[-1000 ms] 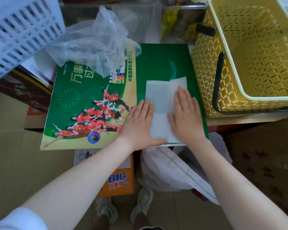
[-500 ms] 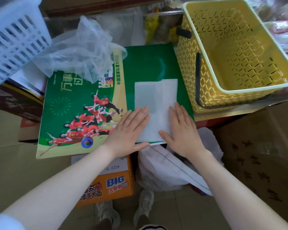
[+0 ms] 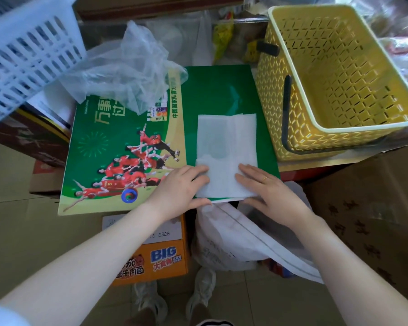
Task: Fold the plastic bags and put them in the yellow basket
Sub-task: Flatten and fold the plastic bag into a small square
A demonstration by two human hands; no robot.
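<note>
1. Your folded plastic bag [image 3: 226, 151] is lying flat on the green poster board [image 3: 222, 90], a pale rectangle on the plain green part, just left of the yellow basket [image 3: 320, 128] but not touching it.
2. Your left hand [image 3: 181, 189] sits on the bag's near left corner, fingers pretty much straight and flat, thumb along the board's front edge. Pressing, not gripping.
3. Your right hand [image 3: 269, 191] does the same on the near right corner, fingers flat and pointing inward across the bag. There's a ring on one finger.
4. The basket stands at the right with its black handle [image 3: 285, 114] folded down over the side, and I can't see any bags in it.
5. A crumpled clear plastic bag [image 3: 127, 67] is piled on the far left of the board, partly under a white basket [image 3: 26, 50].
6. Below the board's edge: an orange carton [image 3: 160, 260] and a white sack [image 3: 233, 241] on the floor.
</note>
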